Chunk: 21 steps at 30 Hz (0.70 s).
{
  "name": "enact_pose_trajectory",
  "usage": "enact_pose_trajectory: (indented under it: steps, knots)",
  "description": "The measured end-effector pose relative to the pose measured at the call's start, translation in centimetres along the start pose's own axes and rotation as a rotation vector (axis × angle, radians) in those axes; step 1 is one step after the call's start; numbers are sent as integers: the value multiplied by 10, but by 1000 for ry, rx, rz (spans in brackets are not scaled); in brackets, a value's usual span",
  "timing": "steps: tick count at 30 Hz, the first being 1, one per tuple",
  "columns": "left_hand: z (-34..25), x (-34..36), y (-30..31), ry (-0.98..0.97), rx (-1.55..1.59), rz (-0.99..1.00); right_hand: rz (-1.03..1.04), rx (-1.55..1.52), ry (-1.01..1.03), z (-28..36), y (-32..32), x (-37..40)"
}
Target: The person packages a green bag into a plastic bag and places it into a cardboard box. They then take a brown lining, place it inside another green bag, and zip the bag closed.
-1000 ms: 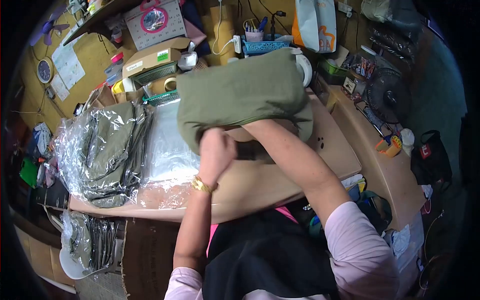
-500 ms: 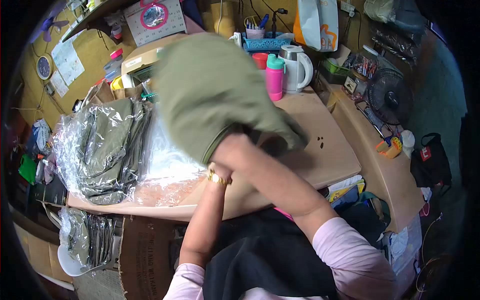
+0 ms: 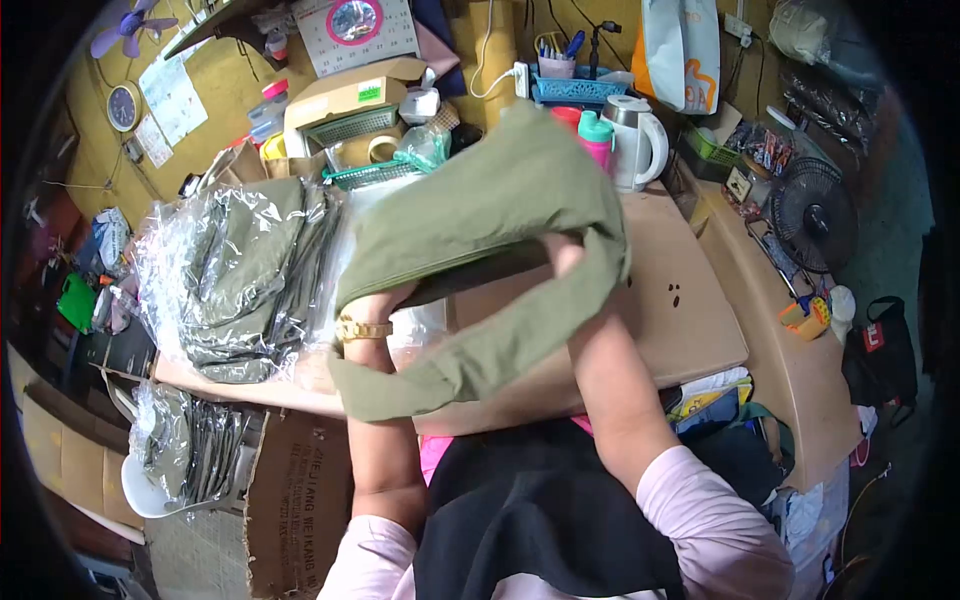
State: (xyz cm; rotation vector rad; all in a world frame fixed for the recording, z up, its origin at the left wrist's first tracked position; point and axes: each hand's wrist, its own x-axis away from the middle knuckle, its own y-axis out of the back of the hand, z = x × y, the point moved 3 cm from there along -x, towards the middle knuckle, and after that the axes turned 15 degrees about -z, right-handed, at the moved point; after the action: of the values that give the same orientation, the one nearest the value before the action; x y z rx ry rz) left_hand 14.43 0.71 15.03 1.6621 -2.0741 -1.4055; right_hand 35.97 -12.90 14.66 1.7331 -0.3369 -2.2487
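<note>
An olive green cloth bag (image 3: 480,205) is held up over the table, its opening toward me and its wide strap (image 3: 470,370) looping across the front of my forearms. My left hand (image 3: 393,298), with a gold watch (image 3: 362,328) at the wrist, reaches into the left end of the opening. At the right end my right hand (image 3: 565,255) goes in too, under the strap. The fabric hides the fingers of both hands, so their grip does not show. Left of the bag lies a stack of olive cloth items in clear plastic (image 3: 245,270).
Behind the bag stand a green basket (image 3: 375,175), a pink bottle (image 3: 597,145) and an electric kettle (image 3: 630,145). Small dark pieces (image 3: 674,295) lie on the brown tabletop (image 3: 690,335). More wrapped items sit in a white chair (image 3: 150,490), beside a cardboard box (image 3: 290,510).
The bag has shifted right and turned so its opening and strap face me. My hands, crossed close together before, are now apart at the two ends of the opening.
</note>
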Motion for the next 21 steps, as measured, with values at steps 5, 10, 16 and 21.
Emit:
enact_pose_trajectory:
  steps: [5,10,16,21]
  knots:
    - [32,13,-38,-319,-191,-286,41,0,-2,-6,5,13]
    - [30,44,-56,-378,-218,-414,175,-6,-19,-34,12,42]
    - [38,57,-56,-349,-211,-349,161,115,-99,-75,29,72]
    - [39,73,-56,-344,-194,-312,24,98,-137,-129,-13,179]
